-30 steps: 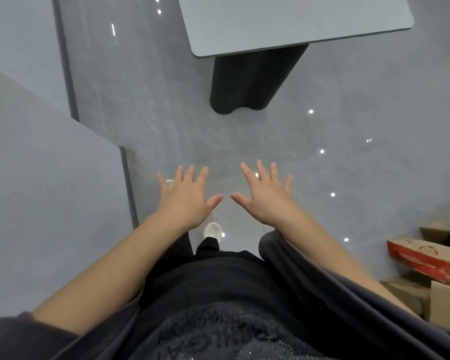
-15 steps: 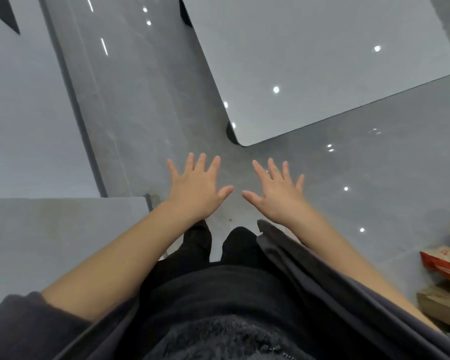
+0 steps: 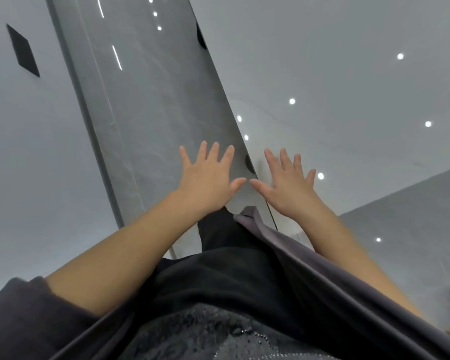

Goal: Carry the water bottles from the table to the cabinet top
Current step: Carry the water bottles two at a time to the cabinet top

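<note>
**Empty-handed at the table's edge, no bottle in sight**

Nearest the camera are the person's dark top and a grey jacket flap [image 3: 309,255], with a pushed-up sleeve [image 3: 24,313] on the left arm. Both bare forearms reach forward and down.

The left hand [image 3: 208,178] is palm down, its fingers [image 3: 215,153] straight and fanned apart and the thumb out to the side. It holds nothing and hangs over the glossy floor [image 3: 153,100]. The right hand [image 3: 287,183] mirrors it: its fingers [image 3: 285,159] are splayed and the thumb points toward the other thumb, the two tips close but apart. It is over the near corner of the table [image 3: 348,87]; whether it touches the surface cannot be told.

The water bottles are nowhere in view. The stretch of tabletop shown carries only reflected ceiling lights. A pale surface [image 3: 37,152] with a black diamond-shaped mark [image 3: 24,50] fills the left side; whether it belongs to the cabinet cannot be told, and no cabinet top can be picked out.

By the look of it, the person is between loads or at the very start, approaching the table to fetch. The next move calls for finding a bottle farther along the table, then curling one of these spread hands round it.
</note>
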The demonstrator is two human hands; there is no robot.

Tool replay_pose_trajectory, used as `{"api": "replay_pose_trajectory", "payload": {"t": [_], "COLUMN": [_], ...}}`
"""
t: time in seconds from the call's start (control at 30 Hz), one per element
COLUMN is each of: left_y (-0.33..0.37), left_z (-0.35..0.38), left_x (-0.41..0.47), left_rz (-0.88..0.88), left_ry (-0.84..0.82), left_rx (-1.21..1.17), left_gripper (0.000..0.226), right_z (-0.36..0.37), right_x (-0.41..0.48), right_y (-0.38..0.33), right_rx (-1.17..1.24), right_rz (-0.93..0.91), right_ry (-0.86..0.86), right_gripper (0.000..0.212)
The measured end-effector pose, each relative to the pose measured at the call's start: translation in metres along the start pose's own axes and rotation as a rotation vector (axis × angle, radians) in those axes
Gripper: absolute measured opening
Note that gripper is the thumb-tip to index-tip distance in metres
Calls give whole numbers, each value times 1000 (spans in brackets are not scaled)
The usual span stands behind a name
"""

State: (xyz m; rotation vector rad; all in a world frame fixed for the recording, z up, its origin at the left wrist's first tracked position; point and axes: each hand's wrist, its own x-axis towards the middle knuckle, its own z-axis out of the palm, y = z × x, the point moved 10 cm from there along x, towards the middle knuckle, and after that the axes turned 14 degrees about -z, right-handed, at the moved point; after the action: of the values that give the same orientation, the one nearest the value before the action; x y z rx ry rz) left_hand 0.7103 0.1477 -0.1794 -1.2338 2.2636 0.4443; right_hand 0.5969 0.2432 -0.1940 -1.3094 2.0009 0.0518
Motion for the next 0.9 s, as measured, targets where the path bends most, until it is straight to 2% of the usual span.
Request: {"api": "replay_pose_trajectory", "payload": {"t": [0.27,0.37,0.47,0.67,0.9], "left_y": [-29,-39,-49,-52,-41], "left_z": [-75,-117,-141,-192,-263], "left_x": [113,161,196,279,361], "left_rz": [69,66,61,227,510], "left_ry": [-42,4,-26,-34,6], "left_rx": [66,32,-30,8,215], "left_gripper": [73,74,73,72,71], "right_z": [-79,-125,-154,-203,-234], "right_x": [133,188,222,277,302], "right_y": [-20,-36,-47,-35,-30], "right_rx": [68,63,70,145,415], "right_rz": [38,15,26,222,516], "right_ry": [-51,-28,-28,54,206], "right_gripper": [76,75,75,76,75]}}
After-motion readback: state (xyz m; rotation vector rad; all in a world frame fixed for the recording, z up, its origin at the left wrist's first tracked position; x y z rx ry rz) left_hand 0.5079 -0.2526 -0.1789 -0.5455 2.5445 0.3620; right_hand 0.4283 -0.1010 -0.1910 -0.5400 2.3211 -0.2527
